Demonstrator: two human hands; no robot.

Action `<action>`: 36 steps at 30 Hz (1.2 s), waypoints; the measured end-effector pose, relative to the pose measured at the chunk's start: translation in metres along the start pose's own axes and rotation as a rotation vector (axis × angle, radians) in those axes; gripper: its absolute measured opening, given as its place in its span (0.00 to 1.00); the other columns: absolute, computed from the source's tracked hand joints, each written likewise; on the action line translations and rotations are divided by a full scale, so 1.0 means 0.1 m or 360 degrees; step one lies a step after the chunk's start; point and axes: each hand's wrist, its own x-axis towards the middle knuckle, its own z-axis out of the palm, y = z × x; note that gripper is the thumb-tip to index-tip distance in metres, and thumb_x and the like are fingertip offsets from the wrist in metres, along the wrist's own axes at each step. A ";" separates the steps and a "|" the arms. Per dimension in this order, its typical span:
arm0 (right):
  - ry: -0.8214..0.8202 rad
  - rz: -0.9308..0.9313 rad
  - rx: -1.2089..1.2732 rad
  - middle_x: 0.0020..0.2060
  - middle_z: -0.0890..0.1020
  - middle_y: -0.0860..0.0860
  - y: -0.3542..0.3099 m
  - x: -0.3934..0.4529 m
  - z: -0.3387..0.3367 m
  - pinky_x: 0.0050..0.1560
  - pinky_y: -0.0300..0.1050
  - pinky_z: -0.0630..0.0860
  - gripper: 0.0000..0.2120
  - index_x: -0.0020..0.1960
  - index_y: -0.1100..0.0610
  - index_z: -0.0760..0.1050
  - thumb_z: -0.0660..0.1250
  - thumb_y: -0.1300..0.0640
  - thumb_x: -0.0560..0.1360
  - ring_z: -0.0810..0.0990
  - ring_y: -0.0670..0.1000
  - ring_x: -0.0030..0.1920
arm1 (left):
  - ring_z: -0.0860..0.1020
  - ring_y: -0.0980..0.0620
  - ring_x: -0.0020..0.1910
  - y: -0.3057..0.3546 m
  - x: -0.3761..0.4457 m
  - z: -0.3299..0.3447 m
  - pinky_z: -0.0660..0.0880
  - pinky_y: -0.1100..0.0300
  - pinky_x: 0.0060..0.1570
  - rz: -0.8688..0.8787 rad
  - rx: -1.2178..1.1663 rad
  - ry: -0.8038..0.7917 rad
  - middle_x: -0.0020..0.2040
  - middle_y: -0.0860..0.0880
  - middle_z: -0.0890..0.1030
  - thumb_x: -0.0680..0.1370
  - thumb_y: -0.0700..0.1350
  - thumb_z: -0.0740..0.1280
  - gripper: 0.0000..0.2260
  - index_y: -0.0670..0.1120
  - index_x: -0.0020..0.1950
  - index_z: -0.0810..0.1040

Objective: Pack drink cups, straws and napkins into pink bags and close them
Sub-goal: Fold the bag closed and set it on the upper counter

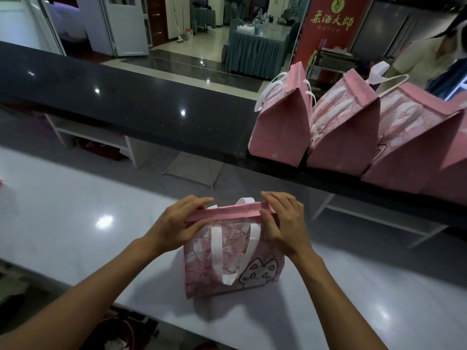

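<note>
A pink bag (235, 258) with a white cat drawing and white handles stands upright on the white counter (75, 223). Its top edge is folded over into a flat pink strip. My left hand (177, 223) pinches the left end of that folded strip. My right hand (283, 218) pinches the right end, thumb in front and fingers over the top. What is inside the bag is hidden. No cups, straws or napkins are in view.
Three closed pink bags (280, 127) (343, 137) (414, 152) stand in a row on the raised black ledge (126, 102) at the far right. A person (429, 56) stands behind them. A bin (111, 334) sits below the counter's near edge.
</note>
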 end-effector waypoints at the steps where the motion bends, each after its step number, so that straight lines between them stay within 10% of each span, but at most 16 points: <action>1: -0.0033 -0.0005 -0.0025 0.62 0.78 0.47 0.03 -0.01 -0.01 0.65 0.53 0.66 0.20 0.67 0.52 0.76 0.60 0.45 0.80 0.72 0.49 0.65 | 0.78 0.55 0.47 0.02 -0.01 0.00 0.78 0.66 0.48 -0.0040 -0.0008 -0.0004 0.52 0.48 0.80 0.78 0.49 0.70 0.19 0.41 0.67 0.77; 13: -0.0100 -0.0111 -0.0085 0.46 0.80 0.46 0.08 -0.25 -0.06 0.53 0.49 0.71 0.05 0.51 0.52 0.78 0.72 0.55 0.76 0.75 0.49 0.49 | 0.77 0.54 0.40 0.36 -0.05 -0.02 0.80 0.57 0.39 -0.0249 0.0134 -0.0135 0.43 0.54 0.78 0.75 0.44 0.72 0.04 0.47 0.48 0.80; 30: -0.0264 -0.0393 -0.0253 0.40 0.82 0.45 -0.44 -0.21 -0.17 0.41 0.45 0.66 0.01 0.47 0.50 0.80 0.71 0.53 0.77 0.76 0.49 0.39 | 0.76 0.51 0.36 0.83 0.24 0.20 0.76 0.53 0.30 -0.0095 0.0765 -0.0356 0.38 0.53 0.78 0.78 0.51 0.58 0.15 0.48 0.43 0.81; 36: -0.0215 -0.0289 -0.0225 0.37 0.81 0.47 -0.27 -0.38 -0.32 0.40 0.44 0.64 0.04 0.44 0.53 0.80 0.71 0.53 0.77 0.76 0.51 0.37 | 0.77 0.51 0.39 0.85 0.16 0.09 0.75 0.58 0.33 -0.0140 0.0709 -0.0420 0.41 0.52 0.80 0.79 0.47 0.70 0.05 0.47 0.47 0.83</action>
